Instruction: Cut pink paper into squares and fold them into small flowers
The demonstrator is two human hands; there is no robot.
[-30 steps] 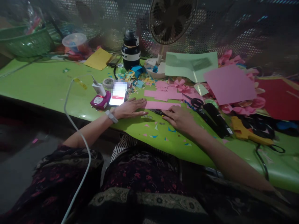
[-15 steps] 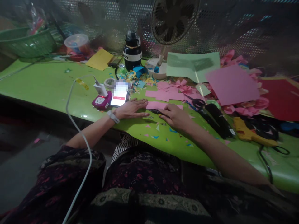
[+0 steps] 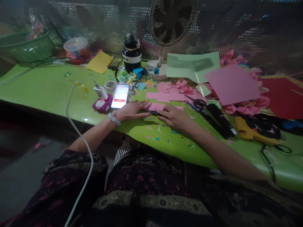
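Observation:
A pink paper strip [image 3: 155,106] lies flat on the green table in front of me. My left hand [image 3: 131,111] rests over its left end, fingers stretched out and spread, and a pale band circles the wrist. Along the strip's near edge is a slim dark tool [image 3: 153,112] whose kind I cannot make out. My right hand [image 3: 174,117] lies low at the strip's right side, its bent fingers closed at the tool's right end. Small paper scraps [image 3: 157,138] are scattered just below both hands. More pink paper pieces [image 3: 163,96] lie directly beyond the strip.
A lit phone [image 3: 120,100] and a purple socket block [image 3: 102,103] with a charger sit left of my hands. Scissors [image 3: 200,104], a black stapler-like tool [image 3: 221,121] and a yellow glue gun [image 3: 253,130] lie right. A bottle [image 3: 132,58] and a fan [image 3: 174,20] stand behind.
The view has shifted slightly. Both hands stay in nearly the same place on the strip, and nothing has plainly been picked up or let go.

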